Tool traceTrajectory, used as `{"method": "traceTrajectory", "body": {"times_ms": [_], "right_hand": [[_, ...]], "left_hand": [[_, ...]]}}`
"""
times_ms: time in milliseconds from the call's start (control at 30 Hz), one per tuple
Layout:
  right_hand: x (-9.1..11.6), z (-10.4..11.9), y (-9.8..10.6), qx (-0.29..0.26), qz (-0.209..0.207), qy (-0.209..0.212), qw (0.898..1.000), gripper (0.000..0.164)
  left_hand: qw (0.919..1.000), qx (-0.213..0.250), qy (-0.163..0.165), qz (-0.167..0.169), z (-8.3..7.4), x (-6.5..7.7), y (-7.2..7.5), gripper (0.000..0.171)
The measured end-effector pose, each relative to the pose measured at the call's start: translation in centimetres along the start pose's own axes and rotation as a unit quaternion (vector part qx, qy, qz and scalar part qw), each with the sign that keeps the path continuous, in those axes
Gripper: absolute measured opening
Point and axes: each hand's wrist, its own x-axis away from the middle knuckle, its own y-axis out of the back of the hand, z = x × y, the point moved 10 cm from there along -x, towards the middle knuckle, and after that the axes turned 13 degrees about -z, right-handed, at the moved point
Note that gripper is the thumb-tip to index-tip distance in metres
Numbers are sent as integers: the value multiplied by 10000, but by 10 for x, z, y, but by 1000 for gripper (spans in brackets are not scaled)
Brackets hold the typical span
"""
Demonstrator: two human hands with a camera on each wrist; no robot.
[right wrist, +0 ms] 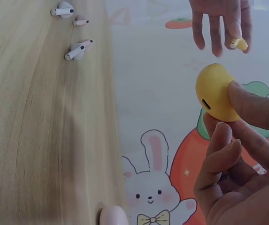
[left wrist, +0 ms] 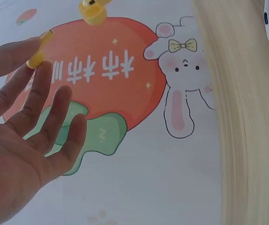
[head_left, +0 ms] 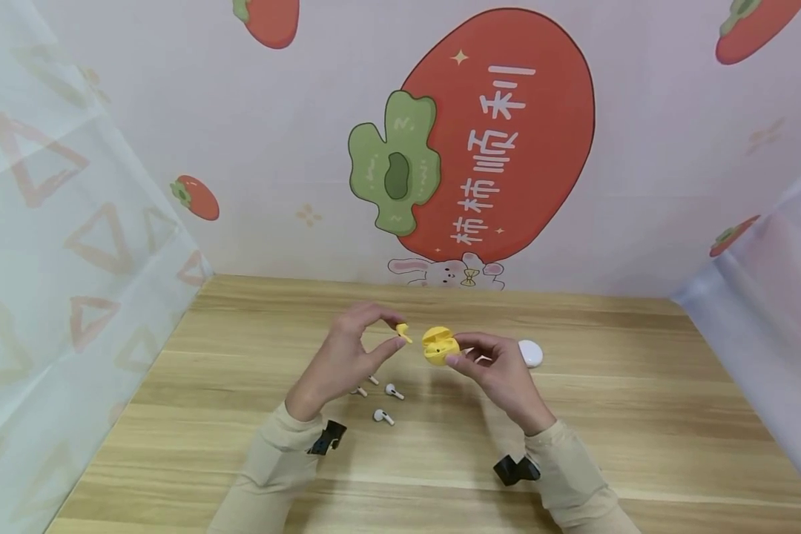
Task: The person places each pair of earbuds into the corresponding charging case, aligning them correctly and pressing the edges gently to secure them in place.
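My left hand pinches a small yellow earbud between thumb and fingertips, stem pointing down toward the right. In the left wrist view, the same earbud sits at the fingertips while the other fingers spread loosely. Just to the right, my right hand grips a round yellow earbud case by its side, above the table. Its lid stands raised, and the inside faces the head camera. From the right wrist, the case's rounded outside shows, with a dark charging port. A small gap separates earbud and case.
On the wooden table, white earbuds and pale pink earbuds lie below and beside my left hand. A pale rounded case lies behind my right hand. A printed cloth backdrop rises at the table's far edge.
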Motion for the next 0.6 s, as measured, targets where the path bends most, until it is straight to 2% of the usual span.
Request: {"method": "traceTrajectory", "body": {"times_ms": [367, 600], "right_hand": [[3, 4, -2, -39, 1, 109, 9999, 29], [5, 7, -4, -6, 6, 146, 9999, 29]], "left_hand": [[9992, 342, -184, -50, -12, 3, -14, 24], [9993, 284, -229, -113, -15, 4, -19, 24]]}}
